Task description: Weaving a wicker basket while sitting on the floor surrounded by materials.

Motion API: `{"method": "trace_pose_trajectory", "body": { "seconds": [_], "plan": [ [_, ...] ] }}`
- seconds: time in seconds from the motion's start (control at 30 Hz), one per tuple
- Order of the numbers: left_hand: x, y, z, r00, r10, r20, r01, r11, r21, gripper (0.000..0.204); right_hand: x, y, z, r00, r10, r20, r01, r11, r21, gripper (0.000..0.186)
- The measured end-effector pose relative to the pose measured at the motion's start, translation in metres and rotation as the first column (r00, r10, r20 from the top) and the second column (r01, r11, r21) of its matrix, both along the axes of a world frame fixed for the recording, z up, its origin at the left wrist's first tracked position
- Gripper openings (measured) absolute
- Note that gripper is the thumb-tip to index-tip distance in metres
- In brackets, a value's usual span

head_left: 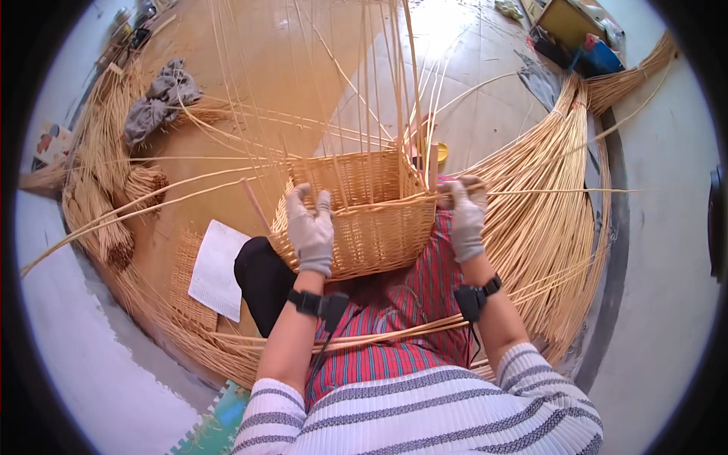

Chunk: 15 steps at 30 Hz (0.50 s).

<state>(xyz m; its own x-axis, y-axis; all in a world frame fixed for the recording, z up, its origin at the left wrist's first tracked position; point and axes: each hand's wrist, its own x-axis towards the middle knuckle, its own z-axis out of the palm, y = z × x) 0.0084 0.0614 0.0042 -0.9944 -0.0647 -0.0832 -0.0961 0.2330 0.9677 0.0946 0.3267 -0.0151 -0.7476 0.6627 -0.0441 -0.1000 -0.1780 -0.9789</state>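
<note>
A half-woven rectangular wicker basket [379,231] rests on my lap, its rim tilted up and long loose rods standing or fanning out from its edges. My left hand [311,231], in a pale work glove, grips the near rim toward the left corner, thumb and fingers over the edge. At the near right corner my right hand [465,216], gloved too, has its fingers closed in a pinch. A thin wicker rod [546,191] runs out to the right from those fingers. The fingertips are slightly blurred.
A large sheaf of rods [531,243] fans along my right side. More rod bundles [102,174] lie at the left, near a grey cloth [161,98]. A white sheet [216,269] overlaps a flat woven panel [191,292]. Containers [572,34] stand far right.
</note>
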Motion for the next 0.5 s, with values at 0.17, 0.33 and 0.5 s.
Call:
{"method": "trace_pose_trajectory", "body": {
  "seconds": [0.17, 0.33, 0.5],
  "plan": [
    [0.002, 0.047, 0.003, 0.848, -0.414, 0.332, 0.375, 0.910, 0.177, 0.028, -0.001, 0.016, 0.021, 0.992, 0.126, 0.009, -0.127, 0.992, 0.013, 0.010],
    [0.015, 0.069, -0.045, 0.849, -0.396, 0.349, 0.297, 0.905, 0.304, 0.032, -0.120, -0.013, 0.057, 0.967, 0.251, -0.031, -0.062, 0.354, 0.933, 0.044],
    [0.010, 0.065, -0.031, 0.851, -0.329, 0.409, 0.247, 0.939, 0.241, 0.031, -0.119, -0.018, 0.065, 0.979, 0.179, 0.099, -0.201, 0.744, 0.637, 0.060]
  ]
}}
